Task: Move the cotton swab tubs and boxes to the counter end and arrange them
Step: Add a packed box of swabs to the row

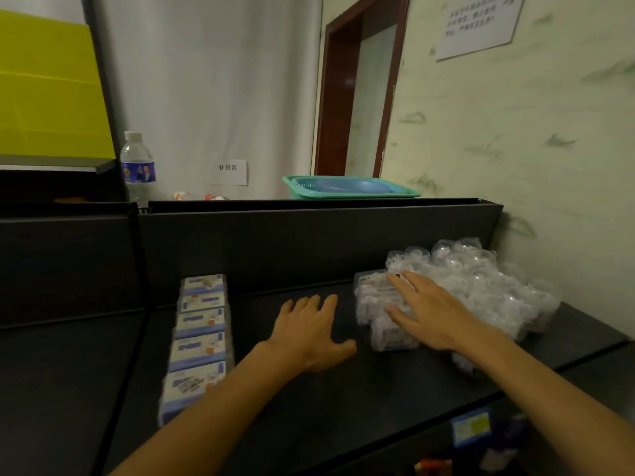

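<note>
A row of several blue-and-white cotton swab boxes (pixel 201 334) runs front to back along the left side of the black counter shelf (pixel 343 400). At the right end by the wall lies a heap of clear plastic swab tubs (pixel 481 283). My right hand (pixel 433 314) lies flat with straight fingers on the nearest clear tubs (pixel 374 293) at the heap's left edge. My left hand (pixel 309 331) rests palm down on the bare shelf between the boxes and the tubs, fingers spread and holding nothing.
A black back panel (pixel 309 242) rises behind the shelf. On top of it stand a water bottle (pixel 137 166) and a green basket (pixel 350 188). The wall (pixel 549 166) closes the right side. Blue packages (pixel 472 427) sit on a lower shelf at the front right.
</note>
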Action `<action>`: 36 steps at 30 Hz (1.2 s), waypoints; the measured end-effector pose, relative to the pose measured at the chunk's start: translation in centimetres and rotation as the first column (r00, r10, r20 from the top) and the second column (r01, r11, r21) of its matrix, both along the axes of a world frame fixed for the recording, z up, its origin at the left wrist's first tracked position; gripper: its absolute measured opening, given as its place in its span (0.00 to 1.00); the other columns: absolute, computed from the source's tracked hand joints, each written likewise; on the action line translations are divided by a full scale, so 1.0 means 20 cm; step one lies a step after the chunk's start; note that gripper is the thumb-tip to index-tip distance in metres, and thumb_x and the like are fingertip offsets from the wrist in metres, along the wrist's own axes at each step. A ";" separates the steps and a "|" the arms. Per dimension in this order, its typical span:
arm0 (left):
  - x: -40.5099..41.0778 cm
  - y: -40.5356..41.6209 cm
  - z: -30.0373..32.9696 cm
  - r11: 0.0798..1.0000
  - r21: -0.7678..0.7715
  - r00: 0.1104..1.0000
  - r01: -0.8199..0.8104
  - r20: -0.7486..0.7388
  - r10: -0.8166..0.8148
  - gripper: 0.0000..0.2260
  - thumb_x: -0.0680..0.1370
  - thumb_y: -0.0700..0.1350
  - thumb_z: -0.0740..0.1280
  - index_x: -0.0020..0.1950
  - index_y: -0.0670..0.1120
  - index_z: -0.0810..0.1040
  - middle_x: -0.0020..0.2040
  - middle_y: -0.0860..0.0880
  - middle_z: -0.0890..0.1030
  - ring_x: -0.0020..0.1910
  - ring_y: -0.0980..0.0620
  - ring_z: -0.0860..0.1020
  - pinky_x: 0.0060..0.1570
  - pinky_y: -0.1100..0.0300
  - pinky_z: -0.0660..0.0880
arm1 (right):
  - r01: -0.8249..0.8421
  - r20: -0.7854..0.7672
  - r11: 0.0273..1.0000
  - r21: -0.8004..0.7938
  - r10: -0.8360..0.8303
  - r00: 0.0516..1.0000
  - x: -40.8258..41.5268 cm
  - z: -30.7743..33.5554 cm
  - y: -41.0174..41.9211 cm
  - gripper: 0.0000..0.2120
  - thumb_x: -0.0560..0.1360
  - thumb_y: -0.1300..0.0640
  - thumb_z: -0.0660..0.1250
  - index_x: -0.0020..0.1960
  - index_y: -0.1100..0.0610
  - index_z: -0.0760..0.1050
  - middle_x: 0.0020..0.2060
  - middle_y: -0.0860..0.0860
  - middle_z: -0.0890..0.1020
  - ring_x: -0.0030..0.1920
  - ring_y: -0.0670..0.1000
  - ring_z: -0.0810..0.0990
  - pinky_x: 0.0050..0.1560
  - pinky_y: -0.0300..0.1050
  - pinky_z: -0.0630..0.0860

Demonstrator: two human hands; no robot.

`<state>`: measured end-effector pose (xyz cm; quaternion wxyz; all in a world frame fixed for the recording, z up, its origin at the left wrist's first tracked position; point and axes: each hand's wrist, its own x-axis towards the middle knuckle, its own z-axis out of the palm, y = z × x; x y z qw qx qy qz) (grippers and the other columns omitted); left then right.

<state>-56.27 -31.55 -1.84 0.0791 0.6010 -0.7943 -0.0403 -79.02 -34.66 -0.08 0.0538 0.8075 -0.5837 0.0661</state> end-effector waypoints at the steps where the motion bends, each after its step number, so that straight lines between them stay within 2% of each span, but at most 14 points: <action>1: -0.05 -0.02 -0.01 1.000 0.030 1.000 -0.003 -0.016 0.003 0.41 0.72 0.67 0.60 0.77 0.50 0.46 0.77 0.43 0.54 0.75 0.44 0.55 0.73 0.45 0.51 | 0.010 -0.018 1.000 0.008 -0.010 1.000 -0.03 0.00 -0.04 0.32 0.80 0.39 0.51 0.78 0.49 0.45 0.78 0.54 0.51 0.77 0.53 0.51 0.75 0.50 0.53; 4: -0.19 -0.09 -0.05 0.996 0.090 0.995 -0.019 -0.092 0.027 0.46 0.70 0.69 0.62 0.77 0.49 0.42 0.77 0.43 0.53 0.74 0.44 0.54 0.72 0.45 0.51 | -0.002 -0.095 1.000 0.025 0.004 0.995 -0.08 0.00 -0.18 0.31 0.80 0.40 0.49 0.78 0.50 0.46 0.78 0.56 0.51 0.77 0.55 0.50 0.76 0.52 0.51; 11: -0.39 -0.23 -0.20 0.994 0.055 0.951 -0.090 -0.293 0.102 0.56 0.62 0.76 0.63 0.75 0.51 0.36 0.78 0.47 0.49 0.76 0.48 0.49 0.73 0.45 0.49 | -0.061 -0.209 0.984 0.170 0.096 0.973 -0.02 -0.05 -0.48 0.30 0.81 0.41 0.43 0.78 0.53 0.43 0.78 0.57 0.48 0.78 0.56 0.43 0.75 0.52 0.42; 14: -0.42 -0.23 -0.22 0.994 0.029 0.948 -0.102 -0.301 0.106 0.55 0.63 0.74 0.65 0.76 0.50 0.39 0.77 0.48 0.52 0.75 0.50 0.52 0.73 0.46 0.50 | -0.103 -0.264 0.973 0.207 0.157 0.952 0.02 -0.07 -0.52 0.30 0.81 0.41 0.40 0.78 0.55 0.44 0.78 0.57 0.49 0.77 0.55 0.43 0.75 0.52 0.40; 18: -0.40 -0.23 -0.24 0.989 -0.024 0.945 -0.144 -0.299 0.130 0.51 0.66 0.71 0.64 0.76 0.51 0.40 0.77 0.49 0.55 0.74 0.52 0.57 0.73 0.48 0.52 | -0.170 -0.329 0.969 0.177 0.221 0.918 0.06 -0.07 -0.50 0.30 0.81 0.42 0.38 0.78 0.57 0.45 0.78 0.58 0.50 0.78 0.55 0.43 0.74 0.50 0.35; 23: -0.31 -0.16 -0.26 0.983 -0.027 0.932 -0.183 -0.325 0.164 0.49 0.68 0.68 0.65 0.76 0.51 0.38 0.77 0.51 0.53 0.74 0.53 0.54 0.74 0.51 0.49 | -0.235 -0.268 0.946 0.223 0.291 0.918 0.19 -0.07 -0.45 0.29 0.82 0.43 0.40 0.78 0.56 0.45 0.78 0.58 0.49 0.77 0.55 0.44 0.73 0.50 0.36; 26: -0.23 -0.11 -0.28 0.974 -0.035 0.906 -0.223 -0.377 0.194 0.50 0.67 0.67 0.66 0.76 0.53 0.38 0.77 0.51 0.53 0.74 0.53 0.54 0.74 0.50 0.49 | -0.271 -0.122 0.922 0.278 0.313 0.942 0.28 -0.10 -0.42 0.28 0.82 0.45 0.43 0.78 0.55 0.43 0.78 0.56 0.47 0.77 0.54 0.43 0.74 0.50 0.38; 30: -0.13 -0.08 -0.29 0.961 0.018 0.841 -0.277 -0.478 0.252 0.50 0.66 0.63 0.69 0.75 0.56 0.38 0.77 0.51 0.52 0.74 0.53 0.53 0.73 0.47 0.54 | -0.327 0.215 0.902 0.281 0.273 0.938 0.40 -0.15 -0.37 0.26 0.83 0.49 0.48 0.78 0.54 0.48 0.78 0.53 0.47 0.77 0.52 0.43 0.75 0.49 0.40; 32: -0.10 -0.07 -0.27 0.963 0.053 0.778 -0.263 -0.578 0.245 0.50 0.65 0.59 0.72 0.75 0.57 0.39 0.77 0.50 0.51 0.75 0.52 0.52 0.73 0.46 0.54 | -0.362 0.403 0.905 0.221 0.254 0.880 0.43 -0.17 -0.37 0.25 0.82 0.51 0.52 0.77 0.55 0.54 0.78 0.52 0.52 0.77 0.50 0.46 0.75 0.47 0.42; 34: -0.08 -0.07 -0.25 0.971 0.075 0.722 -0.229 -0.655 0.221 0.50 0.66 0.55 0.73 0.75 0.57 0.39 0.77 0.50 0.50 0.75 0.51 0.50 0.74 0.45 0.50 | -0.376 0.593 0.917 0.138 0.228 0.773 0.45 -0.19 -0.36 0.24 0.82 0.52 0.56 0.76 0.53 0.57 0.77 0.51 0.56 0.77 0.49 0.48 0.75 0.48 0.47; 36: -0.08 -0.10 -0.25 0.974 0.089 0.687 -0.210 -0.695 0.211 0.52 0.65 0.54 0.74 0.75 0.56 0.39 0.77 0.52 0.50 0.76 0.52 0.48 0.74 0.44 0.47 | -0.333 0.730 0.940 0.077 0.175 0.660 0.45 -0.21 -0.36 0.25 0.81 0.51 0.59 0.76 0.50 0.58 0.77 0.50 0.55 0.77 0.49 0.47 0.74 0.49 0.50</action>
